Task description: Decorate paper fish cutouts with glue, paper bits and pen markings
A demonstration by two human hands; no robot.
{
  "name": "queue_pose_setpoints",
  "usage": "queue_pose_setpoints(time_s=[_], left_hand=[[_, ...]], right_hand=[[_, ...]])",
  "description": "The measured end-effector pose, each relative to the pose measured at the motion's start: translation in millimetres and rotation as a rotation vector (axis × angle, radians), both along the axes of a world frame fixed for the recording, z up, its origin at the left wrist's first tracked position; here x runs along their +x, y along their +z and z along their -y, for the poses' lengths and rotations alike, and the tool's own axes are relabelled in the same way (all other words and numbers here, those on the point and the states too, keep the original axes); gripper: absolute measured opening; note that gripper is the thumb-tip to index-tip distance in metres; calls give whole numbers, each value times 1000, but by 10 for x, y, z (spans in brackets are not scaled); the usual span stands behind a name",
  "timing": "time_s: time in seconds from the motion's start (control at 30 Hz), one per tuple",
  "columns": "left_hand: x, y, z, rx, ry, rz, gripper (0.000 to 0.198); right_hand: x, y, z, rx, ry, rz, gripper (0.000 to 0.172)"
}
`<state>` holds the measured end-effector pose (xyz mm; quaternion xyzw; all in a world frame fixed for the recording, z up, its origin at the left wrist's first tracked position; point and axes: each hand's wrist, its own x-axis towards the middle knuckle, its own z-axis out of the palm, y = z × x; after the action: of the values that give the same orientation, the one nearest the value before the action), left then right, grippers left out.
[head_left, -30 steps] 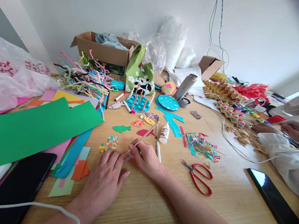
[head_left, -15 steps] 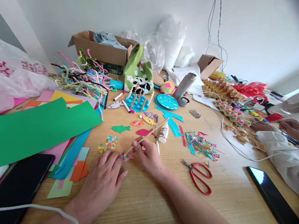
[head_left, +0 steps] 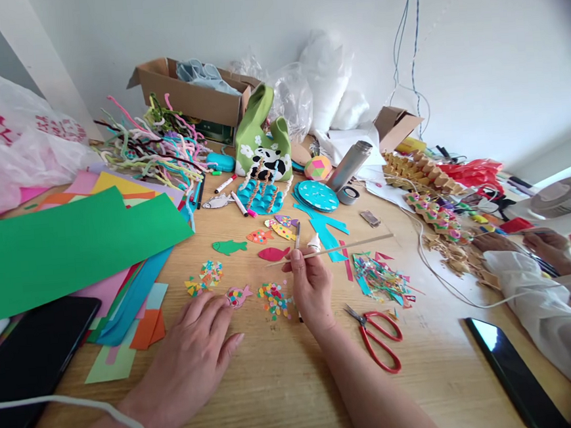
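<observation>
My left hand (head_left: 203, 332) lies flat on the table, its fingertips on the head end of a pink paper fish (head_left: 242, 295) decorated with small coloured dots. My right hand (head_left: 312, 284) pinches a thin wooden stick (head_left: 354, 243) between thumb and fingers, one end pointing left above the table. Just left of that hand is a pile of coloured paper dots (head_left: 274, 299). Behind it stands a white glue bottle (head_left: 313, 242), mostly hidden by the hand. A crimson paper fish (head_left: 273, 254), a green one (head_left: 229, 246) and an orange one (head_left: 259, 236) lie beyond.
Red-handled scissors (head_left: 380, 338) and paper scraps (head_left: 384, 279) lie at my right, with a phone (head_left: 515, 374) farther out. Coloured paper sheets (head_left: 80, 246) are stacked at left. A steel flask (head_left: 351, 166) stands behind. Another person's hands (head_left: 545, 246) are at far right.
My right hand has moved right, away from the pink fish, and the stick has swung to a flatter angle. The pile of dots is now uncovered. My left hand has stayed nearly in place.
</observation>
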<state>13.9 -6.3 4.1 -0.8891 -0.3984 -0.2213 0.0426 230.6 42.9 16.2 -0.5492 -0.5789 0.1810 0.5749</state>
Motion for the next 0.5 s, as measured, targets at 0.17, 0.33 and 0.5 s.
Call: queue_pose_setpoints(time_s=[0.17,0.33,0.5], left_hand=[[-24,-33,-11,-20,-7,24,36],[-34,-30,-30,30,-19,44,37],[-37,-15,-46,43,-40,60,36]], right_hand=[[50,13,-16,4,9,32,33],[134,7,-43,-47,93,59,35],[200,-12,-58,-66,133,132,37]])
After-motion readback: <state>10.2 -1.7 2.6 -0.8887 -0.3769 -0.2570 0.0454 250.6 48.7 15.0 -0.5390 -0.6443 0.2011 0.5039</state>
